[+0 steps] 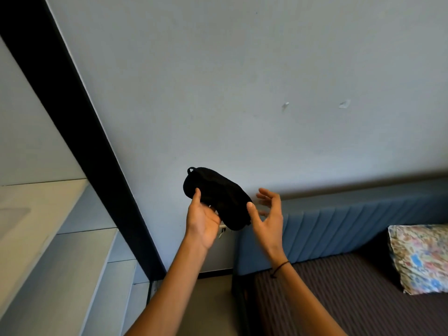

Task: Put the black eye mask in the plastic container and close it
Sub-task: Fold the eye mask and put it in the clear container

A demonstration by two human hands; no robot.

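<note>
The black eye mask [218, 196] is held up in the air in front of a pale wall, tilted down to the right, with a small strap loop showing at its upper left end. My left hand [203, 219] grips its left part, thumb on the front and fingers behind. My right hand [268, 214] is at the mask's lower right end, thumb touching the fabric and fingers spread apart behind it. No plastic container is in view.
A bed with a dark striped sheet [339, 299] and a blue padded headboard [351, 229] lies at the lower right, with a floral pillow [419, 258] on it. White shelves [48, 238] and a black beam [80, 132] stand at the left.
</note>
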